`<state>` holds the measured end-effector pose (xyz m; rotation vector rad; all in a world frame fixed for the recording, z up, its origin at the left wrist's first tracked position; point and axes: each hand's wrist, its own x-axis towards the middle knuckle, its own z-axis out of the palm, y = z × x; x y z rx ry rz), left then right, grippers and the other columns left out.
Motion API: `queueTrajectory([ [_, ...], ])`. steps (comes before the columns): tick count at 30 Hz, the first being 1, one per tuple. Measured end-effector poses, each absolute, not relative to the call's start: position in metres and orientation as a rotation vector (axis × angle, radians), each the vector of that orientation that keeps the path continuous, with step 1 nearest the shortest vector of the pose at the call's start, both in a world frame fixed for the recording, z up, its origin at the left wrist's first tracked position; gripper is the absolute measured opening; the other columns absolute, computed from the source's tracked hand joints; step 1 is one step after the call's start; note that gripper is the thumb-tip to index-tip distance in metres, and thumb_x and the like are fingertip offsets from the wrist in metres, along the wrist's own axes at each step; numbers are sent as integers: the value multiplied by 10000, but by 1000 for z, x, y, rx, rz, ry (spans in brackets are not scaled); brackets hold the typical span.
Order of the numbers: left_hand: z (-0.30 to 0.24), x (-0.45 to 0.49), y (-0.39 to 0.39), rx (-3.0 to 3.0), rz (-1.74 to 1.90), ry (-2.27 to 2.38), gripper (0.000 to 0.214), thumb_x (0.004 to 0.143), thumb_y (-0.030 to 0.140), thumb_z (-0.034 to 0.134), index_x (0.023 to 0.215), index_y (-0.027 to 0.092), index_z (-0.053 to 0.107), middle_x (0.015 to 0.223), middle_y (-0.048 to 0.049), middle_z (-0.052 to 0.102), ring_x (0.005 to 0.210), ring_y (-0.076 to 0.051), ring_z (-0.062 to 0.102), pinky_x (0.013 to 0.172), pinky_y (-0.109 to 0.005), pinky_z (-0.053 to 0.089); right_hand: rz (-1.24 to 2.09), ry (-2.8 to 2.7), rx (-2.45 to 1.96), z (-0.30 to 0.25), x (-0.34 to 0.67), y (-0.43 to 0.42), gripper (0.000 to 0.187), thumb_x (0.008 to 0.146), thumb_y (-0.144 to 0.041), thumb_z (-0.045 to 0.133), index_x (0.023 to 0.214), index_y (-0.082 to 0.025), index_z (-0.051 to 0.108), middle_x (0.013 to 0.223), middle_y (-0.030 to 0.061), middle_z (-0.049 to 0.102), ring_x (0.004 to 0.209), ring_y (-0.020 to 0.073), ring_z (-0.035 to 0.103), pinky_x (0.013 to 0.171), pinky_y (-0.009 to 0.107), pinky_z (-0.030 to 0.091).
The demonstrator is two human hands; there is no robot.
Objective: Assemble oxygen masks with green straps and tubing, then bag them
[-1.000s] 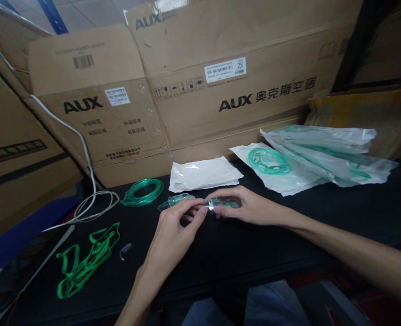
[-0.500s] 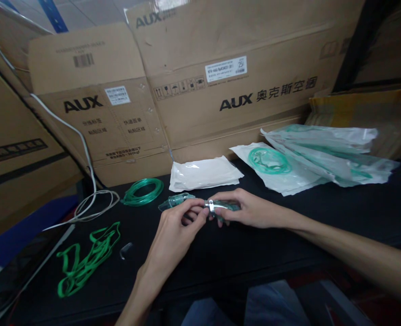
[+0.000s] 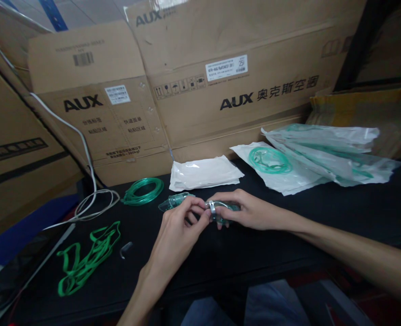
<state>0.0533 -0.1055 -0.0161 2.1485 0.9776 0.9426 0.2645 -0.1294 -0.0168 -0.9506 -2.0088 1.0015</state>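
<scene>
A clear green-tinted plastic mask lies on the black table between my hands. My right hand is closed round its right part. My left hand pinches a small metal strip on the mask with thumb and fingers. Most of the mask is hidden under my fingers.
A coil of green tubing, a white cable, green elastic straps and a small clear clip lie to the left. Behind the hands sit a flat white pouch and several bagged tubing sets. Large AUX cardboard boxes wall off the back.
Both hands stay at the mask. My left fingers have shifted slightly on the metal strip, and the right hand has closed a little more over the mask.
</scene>
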Motion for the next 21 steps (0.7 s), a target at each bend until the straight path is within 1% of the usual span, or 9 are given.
queueTrajectory([
  [4,-15,54,-106,2130,940,979,115,899,313,634,915,200,652,719,21,714,515,-99,587,472,-188,436,954,-2030,-923,-20,264,-129,325,1030,-371,478,1134,-138,680,894,64,714,727,142,670,644,249,554],
  [6,-15,54,-106,2110,947,984,116,901,315,630,908,201,651,724,20,718,500,-97,587,457,-186,429,921,-2030,-922,-21,263,-129,341,1037,-375,466,1161,-143,681,869,57,719,708,137,665,640,247,552],
  [11,-15,53,-105,2064,1002,1058,197,889,397,667,920,205,640,753,18,737,456,-103,606,447,-195,449,838,-1979,-936,-23,260,-129,351,1036,-368,469,1229,-150,665,781,35,717,648,129,658,605,235,546],
  [13,-15,51,-106,2090,1049,1093,210,880,413,684,885,205,656,746,14,740,472,-112,627,463,-197,462,850,-1946,-929,-24,260,-128,353,1035,-372,460,1211,-147,669,790,35,709,652,130,666,590,229,553],
  [16,-18,49,-109,2157,1090,1068,212,894,409,675,858,205,722,743,8,744,470,-109,619,482,-202,476,866,-1910,-949,-24,260,-128,354,1031,-385,455,1160,-144,680,792,36,699,659,139,669,579,235,560],
  [18,-21,49,-110,2173,1073,1029,209,906,398,665,920,218,770,726,10,739,456,-105,603,484,-205,485,862,-1900,-971,-24,260,-128,350,1029,-386,455,1137,-142,681,766,31,690,641,143,659,576,241,556],
  [21,-24,52,-111,2128,1021,1016,233,910,406,661,1000,233,788,665,18,715,438,-102,585,457,-199,477,820,-1909,-1003,-24,259,-128,324,1032,-368,451,1087,-148,683,768,22,678,605,126,626,590,237,531],
])
